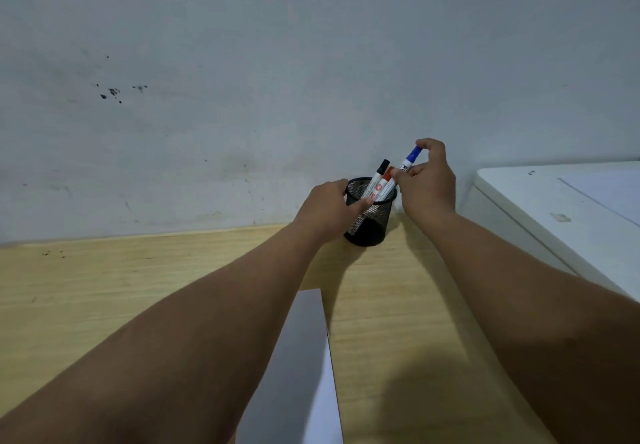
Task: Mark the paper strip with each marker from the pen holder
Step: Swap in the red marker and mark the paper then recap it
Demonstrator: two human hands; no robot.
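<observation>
Holder (370,216), black mesh, stands on desk (104,291) near the wall (277,62), upright. Left hand (327,206) wraps its side, fingers curled on the mesh, thumb across the front. Right hand (427,180) pinches blue marker (410,159) by its cap, fingertips closed on it; the marker is tilted, its lower end hidden behind the rim, so cannot tell if it clears the holder. Black marker (379,175) and red marker (385,182) lean in the holder, caps up. Strip (304,367), white paper, lies flat on the desk between the forearms, nearer the camera, well apart from the holder. White appliance (568,215) sits at right.
</observation>
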